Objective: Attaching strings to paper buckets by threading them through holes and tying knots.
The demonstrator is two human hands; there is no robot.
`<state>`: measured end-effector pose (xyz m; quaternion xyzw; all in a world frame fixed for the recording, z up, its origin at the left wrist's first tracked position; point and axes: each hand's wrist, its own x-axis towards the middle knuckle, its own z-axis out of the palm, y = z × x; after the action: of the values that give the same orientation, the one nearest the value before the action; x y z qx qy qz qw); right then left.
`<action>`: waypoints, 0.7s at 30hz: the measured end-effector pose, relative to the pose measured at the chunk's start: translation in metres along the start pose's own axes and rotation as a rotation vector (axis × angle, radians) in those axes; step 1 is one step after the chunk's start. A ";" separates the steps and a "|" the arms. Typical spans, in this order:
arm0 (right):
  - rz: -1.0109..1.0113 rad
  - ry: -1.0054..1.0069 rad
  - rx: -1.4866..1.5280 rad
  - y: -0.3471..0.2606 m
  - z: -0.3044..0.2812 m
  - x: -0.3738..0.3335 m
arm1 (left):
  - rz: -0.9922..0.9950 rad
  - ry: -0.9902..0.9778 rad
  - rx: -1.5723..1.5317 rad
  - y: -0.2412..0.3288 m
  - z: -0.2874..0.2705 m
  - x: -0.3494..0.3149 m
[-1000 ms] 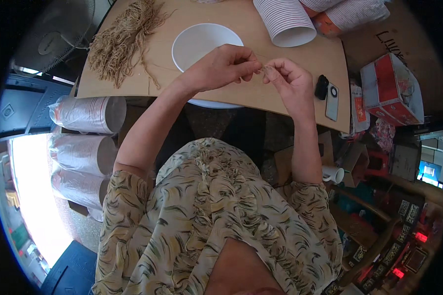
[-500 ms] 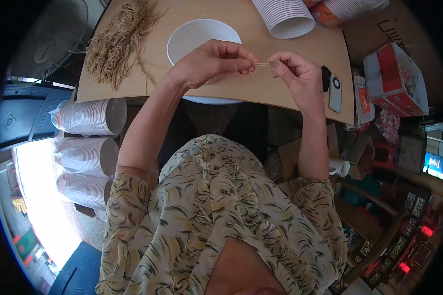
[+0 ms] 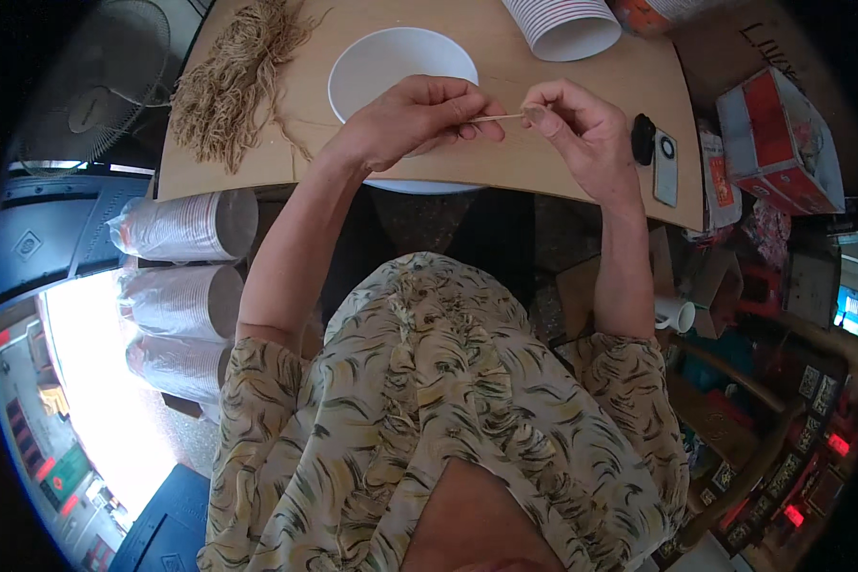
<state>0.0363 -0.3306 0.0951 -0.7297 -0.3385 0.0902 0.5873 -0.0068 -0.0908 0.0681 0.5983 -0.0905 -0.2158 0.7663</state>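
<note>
A thin tan strand (image 3: pixel 499 118) is stretched between my two hands above the front part of the table. My left hand (image 3: pixel 418 119) is closed, with one end of the strand between thumb and fingers. My right hand (image 3: pixel 589 135) pinches the other end between thumb and forefinger. Behind my left hand stands a white bowl (image 3: pixel 400 55), partly hidden by that hand. A shaggy bundle of similar tan strands (image 3: pixel 231 100) lies at the table's left, with a few loose ends trailing toward the front edge.
On the wooden table (image 3: pixel 543 167) a stack of paper cups (image 3: pixel 570 29) lies at the back, and a phone (image 3: pixel 666 170) beside a small black object (image 3: pixel 643 139) at the right. Bagged cup stacks (image 3: pixel 186 227) are at the lower left. A red-and-white carton (image 3: pixel 782 133) stands right.
My hands have drawn slightly apart, and a longer piece of the strand shows between them. The whole view has shifted a little.
</note>
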 end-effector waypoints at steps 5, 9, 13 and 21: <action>-0.006 -0.033 -0.063 0.000 -0.006 0.000 | 0.066 0.033 0.041 0.001 0.000 0.001; 0.013 -0.023 -0.106 -0.003 -0.003 0.001 | 0.128 0.135 0.023 -0.002 0.004 0.002; 0.033 0.079 0.033 0.004 0.005 0.006 | 0.214 0.162 0.072 -0.011 0.003 0.002; 0.239 0.176 0.176 0.006 0.019 0.010 | 0.351 0.308 0.153 -0.021 0.021 -0.002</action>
<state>0.0361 -0.3101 0.0862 -0.7154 -0.1875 0.1247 0.6614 -0.0217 -0.1119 0.0541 0.6555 -0.0912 0.0218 0.7494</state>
